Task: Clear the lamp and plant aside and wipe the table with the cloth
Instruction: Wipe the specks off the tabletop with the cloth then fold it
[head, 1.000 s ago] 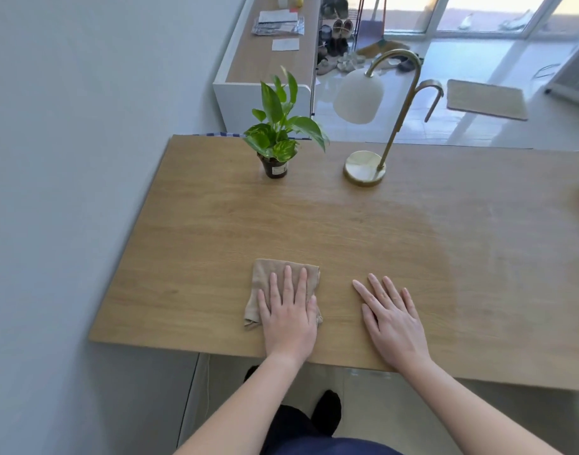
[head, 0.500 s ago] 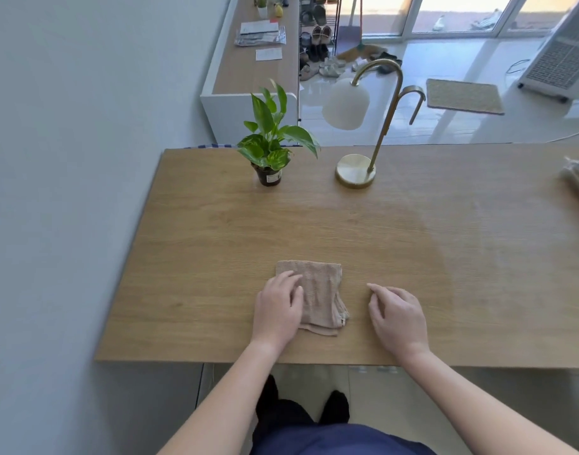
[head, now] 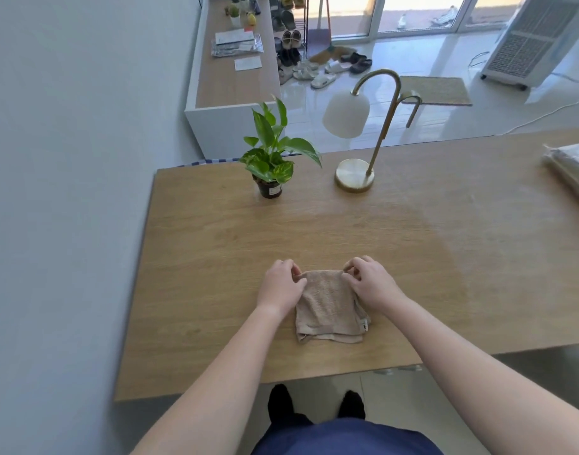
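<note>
A folded beige cloth (head: pixel 327 310) lies on the wooden table (head: pixel 215 257) near its front edge. My left hand (head: pixel 281 287) pinches the cloth's far left corner, and my right hand (head: pixel 373 285) pinches its far right corner. A small green plant (head: pixel 271 159) in a dark pot stands at the far left of the table. To its right is a brass lamp (head: pixel 355 178) with a round base, a curved stem and a white shade.
A grey wall runs along the table's left side. A plastic-wrapped stack (head: pixel 573 169) lies at the table's right edge. Beyond the table are a low white cabinet (head: pixel 229 83), shoes on the floor, a mat and a white appliance (head: pixel 534 41).
My left hand left the top of the cloth and my right hand left the bare table; both now pinch the cloth's far corners. The camera view has shifted.
</note>
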